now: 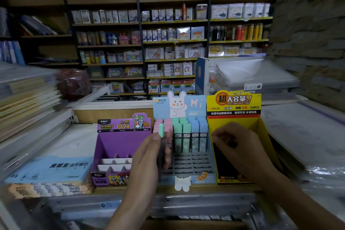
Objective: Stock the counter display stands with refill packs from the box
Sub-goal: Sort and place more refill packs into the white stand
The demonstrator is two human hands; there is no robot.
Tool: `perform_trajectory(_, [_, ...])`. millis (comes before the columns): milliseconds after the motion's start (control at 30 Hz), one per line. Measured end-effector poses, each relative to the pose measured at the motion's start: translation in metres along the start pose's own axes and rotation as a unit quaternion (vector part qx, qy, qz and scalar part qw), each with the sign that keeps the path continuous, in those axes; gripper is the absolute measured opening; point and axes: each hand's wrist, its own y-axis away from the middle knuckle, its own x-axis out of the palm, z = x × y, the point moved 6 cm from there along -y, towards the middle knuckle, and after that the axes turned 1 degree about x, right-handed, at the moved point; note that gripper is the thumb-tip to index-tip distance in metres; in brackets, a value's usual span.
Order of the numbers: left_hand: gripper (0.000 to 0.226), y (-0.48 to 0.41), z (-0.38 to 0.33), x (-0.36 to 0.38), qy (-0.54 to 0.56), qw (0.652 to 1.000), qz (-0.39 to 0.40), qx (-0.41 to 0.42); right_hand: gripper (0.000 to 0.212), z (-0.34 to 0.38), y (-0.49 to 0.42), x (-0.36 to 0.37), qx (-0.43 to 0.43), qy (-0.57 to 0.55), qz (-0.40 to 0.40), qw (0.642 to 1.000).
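Head view: mint pack (161,130) is gripped by left hand (147,155) at blue stand (194,102); right hand (240,147), at yellow stand (261,127), grip unclear.

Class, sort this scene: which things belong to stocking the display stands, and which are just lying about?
Job: purple stand, rabbit stand, yellow stand, mint-capped refill pack held by left hand, right hand.
Lying about: blue paper pack, notebook stack, wall shelves.

The purple stand (119,144) has white dividers. The pale blue stand (196,104) shows a white rabbit. The yellow stand (261,132) has red and black stripes. The refill packs (186,132) are pink, mint green and light blue.
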Motion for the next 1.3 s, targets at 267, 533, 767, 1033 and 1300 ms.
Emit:
perform_trajectory(267, [0.015,-0.016,-0.024,0.024,-0.050,0.994,0.060,0.082,0.015,-0.050,0.043,-0.014,0.093,0.063,0.057,0.992])
perform_trajectory(533, [0.012,-0.035,-0.041,0.040,-0.120,0.981,0.069,0.133,0.026,-0.059,0.047,-0.008,0.060,0.095,0.045,0.993])
perform_trajectory(767, [0.013,-0.058,-0.053,0.047,-0.212,0.962,0.113,0.132,0.020,-0.060,0.047,-0.008,0.053,0.100,0.042,0.993])
perform_trajectory(1033, [0.025,-0.076,-0.047,0.048,-0.359,0.910,0.159,0.130,0.022,-0.062,0.048,-0.007,0.061,0.102,0.045,0.992])
perform_trajectory(1300, [0.014,-0.078,-0.050,0.059,-0.524,0.813,0.166,0.193,0.022,-0.062,0.047,-0.006,0.057,0.102,0.048,0.992])
